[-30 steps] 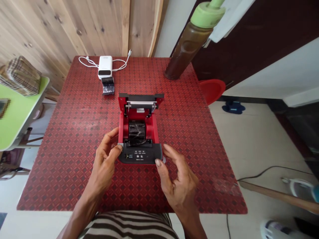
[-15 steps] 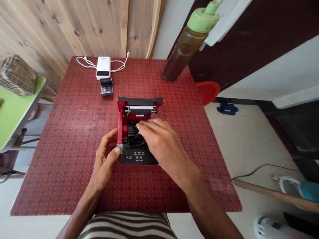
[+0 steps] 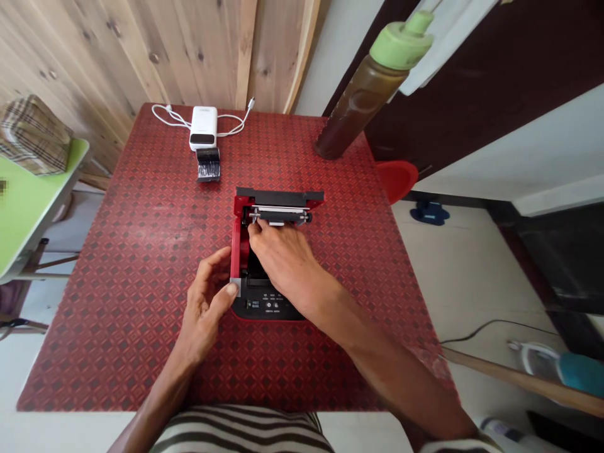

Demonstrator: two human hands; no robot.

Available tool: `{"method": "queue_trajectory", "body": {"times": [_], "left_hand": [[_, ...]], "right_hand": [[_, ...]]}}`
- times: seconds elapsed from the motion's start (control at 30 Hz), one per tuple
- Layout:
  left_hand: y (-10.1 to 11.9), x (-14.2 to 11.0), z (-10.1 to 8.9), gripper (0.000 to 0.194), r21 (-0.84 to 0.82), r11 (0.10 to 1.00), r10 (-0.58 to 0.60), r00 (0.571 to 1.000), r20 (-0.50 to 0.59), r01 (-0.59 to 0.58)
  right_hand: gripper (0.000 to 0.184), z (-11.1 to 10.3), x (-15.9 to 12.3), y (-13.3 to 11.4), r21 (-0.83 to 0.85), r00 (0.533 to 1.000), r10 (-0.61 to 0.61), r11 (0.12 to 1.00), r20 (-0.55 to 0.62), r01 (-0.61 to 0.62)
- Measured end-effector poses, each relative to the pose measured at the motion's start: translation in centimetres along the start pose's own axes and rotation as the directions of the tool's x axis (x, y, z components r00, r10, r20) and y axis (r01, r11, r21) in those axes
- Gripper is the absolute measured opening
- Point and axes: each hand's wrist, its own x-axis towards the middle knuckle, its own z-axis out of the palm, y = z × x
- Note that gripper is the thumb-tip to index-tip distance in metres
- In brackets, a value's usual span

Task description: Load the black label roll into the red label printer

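Observation:
A red and black label printer [image 3: 268, 308] sits on the table with its lid [image 3: 278, 196] raised, showing a dark roller underneath. My left hand [image 3: 207, 299] holds the printer's left side, thumb on the grey front corner and fingers along the outer wall. Over the printer's opening, my right hand [image 3: 290, 258] reaches in with its fingers bent and close together, near the left end of the roller. Its fingertips are partly hidden, so I cannot see what they hold. Most of the compartment lies under this hand.
Behind the printer are a white power bank [image 3: 204, 126] with a white cable and a crumpled piece of black film [image 3: 208, 166]. A tall brown bottle [image 3: 352, 104] with a green lid stands at the back right. A red stool [image 3: 399, 180] shows beyond the table [image 3: 141, 302].
My right hand has moved forward and left inside the printer, towards the raised lid. The black film seen in the compartment is now mostly covered. My left hand keeps its hold.

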Motion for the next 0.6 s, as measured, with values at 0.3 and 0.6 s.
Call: {"method": "queue_trajectory", "body": {"times": [0.3, 0.6], "left_hand": [[0.2, 0.0, 0.1, 0.059, 0.003, 1.0, -0.015, 1.0, -0.004, 0.015], [0.0, 0.1, 0.0, 0.056, -0.018, 1.0, 0.013, 1.0, 0.002, -0.013]], "right_hand": [[0.032, 0.1, -0.6, 0.1, -0.004, 0.997, 0.034, 0.999, -0.065, -0.034], [0.014, 0.1, -4.2, 0.1, 0.061, 0.937, 0.047, 0.998, -0.345, -0.028]]}}
